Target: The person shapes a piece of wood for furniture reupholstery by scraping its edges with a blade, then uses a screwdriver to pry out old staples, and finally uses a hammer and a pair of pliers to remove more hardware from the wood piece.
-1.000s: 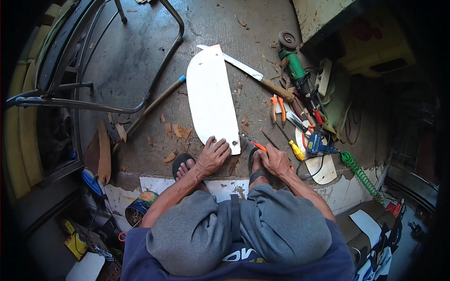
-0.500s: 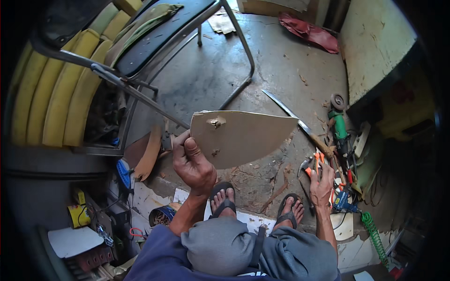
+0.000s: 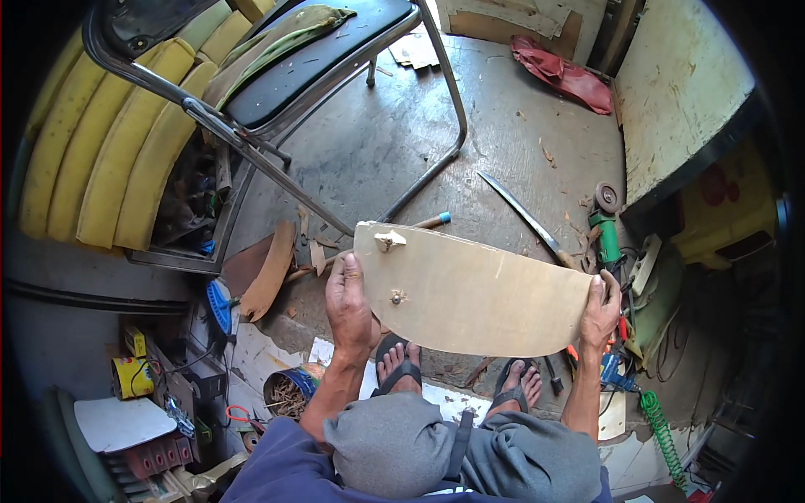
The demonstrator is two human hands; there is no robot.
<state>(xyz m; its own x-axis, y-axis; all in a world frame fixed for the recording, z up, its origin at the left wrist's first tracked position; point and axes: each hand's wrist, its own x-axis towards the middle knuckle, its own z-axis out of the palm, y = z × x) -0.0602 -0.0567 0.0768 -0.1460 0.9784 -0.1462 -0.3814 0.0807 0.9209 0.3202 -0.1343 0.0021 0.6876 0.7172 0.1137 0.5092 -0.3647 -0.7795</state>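
Note:
A thin, pale brown board (image 3: 478,293) with a curved lower edge lies across both hands, above my feet. My left hand (image 3: 349,306) grips its wide left end, thumb on the upper face. Near that end are a torn spot (image 3: 387,241) with something lodged in it and a small round metal piece (image 3: 397,298). My right hand (image 3: 599,314) pinches the narrower right end, its thumb on top. Beneath that end an orange handle (image 3: 572,352) partly shows, beside a blue tool (image 3: 617,370). Beyond the board lies a long knife (image 3: 521,211).
A folding chair (image 3: 314,46) stands ahead on the left, near stacked yellow pads (image 3: 113,159). On the right are a green angle grinder (image 3: 605,230) and a coiled green hose (image 3: 661,432). A can of small pieces (image 3: 289,392) and a blue brush (image 3: 220,306) sit at left.
My right hand has left the orange-handled tool and taken hold of the board's right end. The board has moved right and lower, tilting down toward the right.

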